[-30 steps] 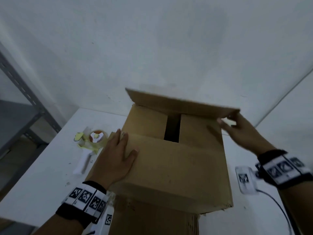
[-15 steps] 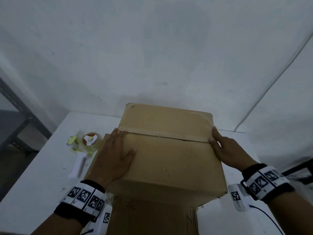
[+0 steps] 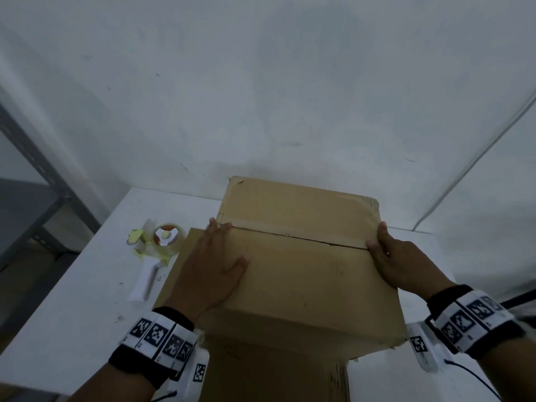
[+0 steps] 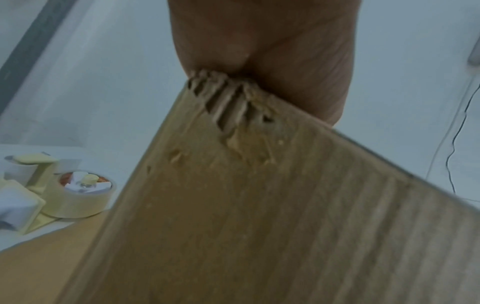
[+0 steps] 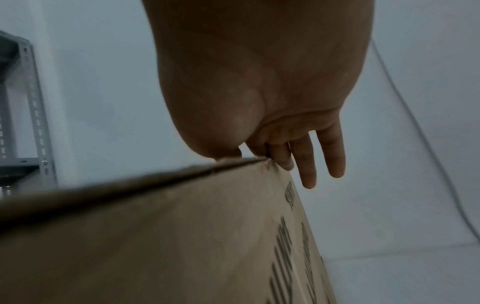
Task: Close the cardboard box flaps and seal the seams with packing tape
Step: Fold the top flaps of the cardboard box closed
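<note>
A brown cardboard box (image 3: 307,274) stands on the white table with both top flaps folded down; the seam (image 3: 295,237) runs left to right across its top. My left hand (image 3: 211,265) lies flat on the near flap at the box's left edge, fingertips at the seam. My right hand (image 3: 397,262) rests over the right edge at the seam's end, fingers straight down the side (image 5: 311,164). A tape dispenser (image 3: 158,245) with a roll of tan packing tape (image 4: 78,197) lies on the table left of the box. The left wrist view shows a torn box corner (image 4: 228,102) under my palm.
The white table (image 3: 72,300) runs out to the left and front. A grey metal shelf frame (image 3: 34,184) stands at the far left. The white wall (image 3: 261,82) is close behind the box. A thin cable (image 3: 475,158) hangs at the right.
The far flap, raised a second ago, has come down and now lies flat against the near flap. My right hand moved from the flap's edge to the box's right edge. My left hand stayed put.
</note>
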